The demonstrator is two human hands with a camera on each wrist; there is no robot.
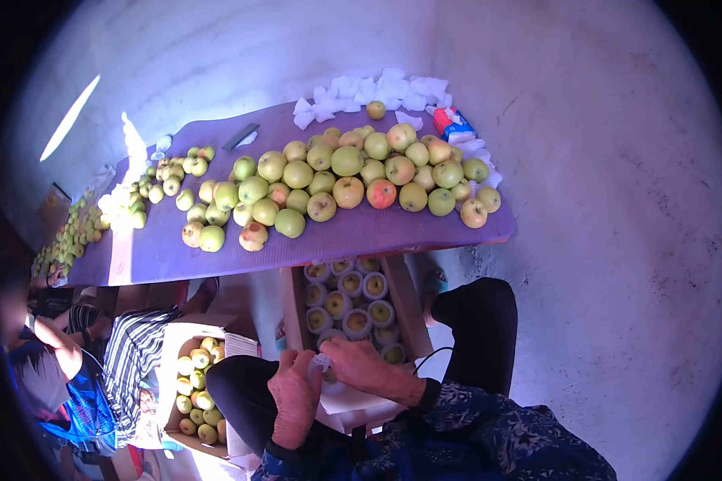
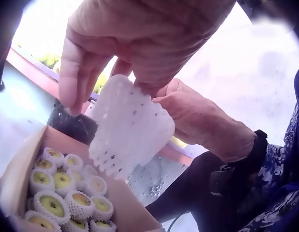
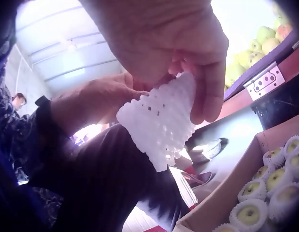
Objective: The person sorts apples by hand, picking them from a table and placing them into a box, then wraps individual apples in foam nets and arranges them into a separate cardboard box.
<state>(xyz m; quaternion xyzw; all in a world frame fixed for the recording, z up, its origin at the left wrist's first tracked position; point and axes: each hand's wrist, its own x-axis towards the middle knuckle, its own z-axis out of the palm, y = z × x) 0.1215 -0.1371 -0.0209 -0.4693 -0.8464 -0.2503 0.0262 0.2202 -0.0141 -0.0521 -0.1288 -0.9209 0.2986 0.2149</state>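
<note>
The person sits in front of a low table [image 1: 361, 232] and holds one white foam net [image 2: 130, 128] up between both hands. The left hand [image 2: 139, 34] pinches the upper edge of the net between thumb and fingers. The right hand [image 2: 202, 116] is closed on the same edge from the other side, so the two hands almost touch. The net hangs down flat and looks empty; no fruit is seen inside it. It is in the air above the near end of a cardboard box [image 1: 295, 309] and does not touch it.

The box stands on the floor between the person's knees and holds wrapped apples [image 1: 353, 301] in rows. On the table many loose apples [image 1: 345, 172] lie on a purple mat, and spare nets [image 1: 377, 88] are piled at the far edge.

The risk here is probably in the net itself. It is thin and full of holes, so if the hands pull apart too strongly, it may tear at the edge. It is held only at the top, so a loose pinch could let it slip down into the box or onto the floor. Some loose apples lie near the front edge of the table, and a push there could send one down onto the wrapped fruit.
</note>
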